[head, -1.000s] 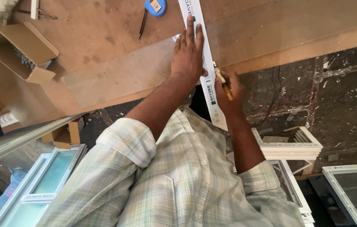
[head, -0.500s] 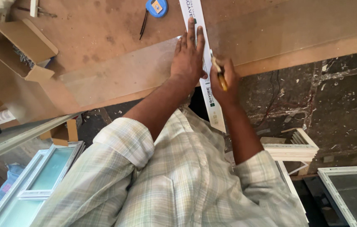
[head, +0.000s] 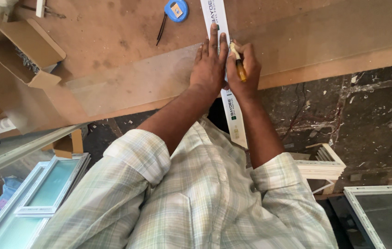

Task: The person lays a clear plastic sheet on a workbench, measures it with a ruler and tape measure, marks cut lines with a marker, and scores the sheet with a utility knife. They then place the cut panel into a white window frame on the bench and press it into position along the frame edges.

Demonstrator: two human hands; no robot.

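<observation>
Head view: two hands at work on a long white strip at the counter's edge.

Left hand lies flat, fingers stretched, pressing the white strip down onto a clear sheet on the brown counter; its grip is open, palm down, closed on nothing. Right hand sits just beside it, touching the strip's right edge, grip curled tight around a yellow-handled tool whose tip I cannot make out. The strip runs from the top of the view across the counter and overhangs the near edge toward the person's plaid shirt. A blue tape measure rests near the strip's far end, an open cardboard box well to the left. White window frames lie on the dark floor.
</observation>
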